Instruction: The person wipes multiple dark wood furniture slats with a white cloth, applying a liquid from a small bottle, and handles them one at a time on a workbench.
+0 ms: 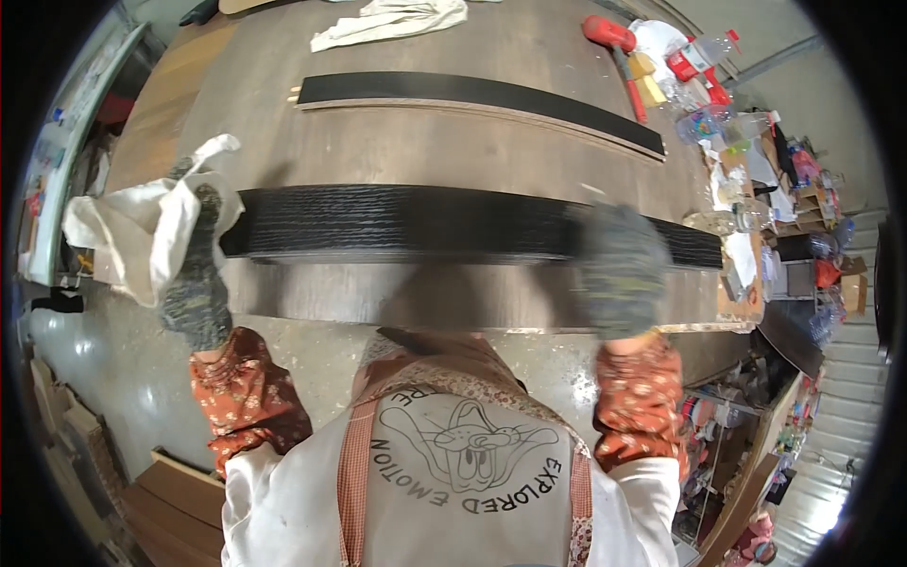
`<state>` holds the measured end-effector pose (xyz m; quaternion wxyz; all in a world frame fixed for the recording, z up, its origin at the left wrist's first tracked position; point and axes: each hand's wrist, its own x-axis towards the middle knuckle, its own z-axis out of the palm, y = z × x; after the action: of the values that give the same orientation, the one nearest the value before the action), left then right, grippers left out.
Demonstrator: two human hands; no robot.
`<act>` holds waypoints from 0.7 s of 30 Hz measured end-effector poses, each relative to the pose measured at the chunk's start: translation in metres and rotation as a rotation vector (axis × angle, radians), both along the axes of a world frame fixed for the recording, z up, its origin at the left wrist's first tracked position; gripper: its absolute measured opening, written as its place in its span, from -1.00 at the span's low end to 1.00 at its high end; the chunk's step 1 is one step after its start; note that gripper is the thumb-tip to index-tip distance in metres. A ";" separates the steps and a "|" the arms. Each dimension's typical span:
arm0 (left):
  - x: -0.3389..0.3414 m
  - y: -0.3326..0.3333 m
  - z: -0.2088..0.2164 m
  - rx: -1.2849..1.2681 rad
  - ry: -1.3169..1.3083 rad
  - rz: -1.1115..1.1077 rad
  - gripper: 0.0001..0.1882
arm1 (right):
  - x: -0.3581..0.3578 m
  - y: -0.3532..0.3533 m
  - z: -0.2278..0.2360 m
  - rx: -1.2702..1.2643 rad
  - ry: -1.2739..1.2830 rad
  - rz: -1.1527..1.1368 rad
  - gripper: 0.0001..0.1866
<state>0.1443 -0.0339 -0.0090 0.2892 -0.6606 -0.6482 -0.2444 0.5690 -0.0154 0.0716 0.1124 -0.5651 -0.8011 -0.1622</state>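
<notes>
A long black wood-grained board (331,222) lies across the near part of the table. My left hand (200,274), in a grey knitted glove, grips a white cloth (128,231) at the board's left end. Over the right part of the board is my right hand (621,269), gloved alike and smeared by motion, so its fingers cannot be made out. Farther back rests a second, narrower black board (472,99), with light wooden dowels (294,94) sticking out of its left end.
Another pale cloth (397,19) lies at the table's far edge. A red-headed mallet (609,34), plastic bottles (704,57) and scraps crowd the right side. Brown panels (175,506) are stacked at lower left. The wooden table's (378,298) near edge runs close to my body.
</notes>
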 end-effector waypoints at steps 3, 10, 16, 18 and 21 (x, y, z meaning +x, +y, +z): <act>0.014 -0.001 -0.002 0.055 -0.463 -0.034 -0.68 | -0.129 0.007 -0.032 0.255 -0.079 0.321 -0.92; 0.003 -0.024 -0.023 0.027 -0.346 0.165 -0.60 | -0.098 0.014 -0.010 0.285 -0.093 0.416 -0.89; 0.045 0.000 0.004 0.179 -0.258 0.103 -0.56 | -0.113 0.007 -0.001 0.079 0.103 0.313 -0.85; 0.019 -0.018 -0.011 0.120 -0.161 0.123 -0.55 | -0.194 0.012 -0.013 -0.043 0.265 0.694 -0.84; -0.021 0.000 -0.045 0.017 -0.047 0.067 -0.53 | -0.237 0.010 -0.013 -0.284 0.309 0.692 -0.79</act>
<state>0.1236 -0.0341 -0.0540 0.2876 -0.6301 -0.6746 -0.2553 0.3321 -0.0056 0.0591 0.2004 -0.2898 -0.9320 0.0845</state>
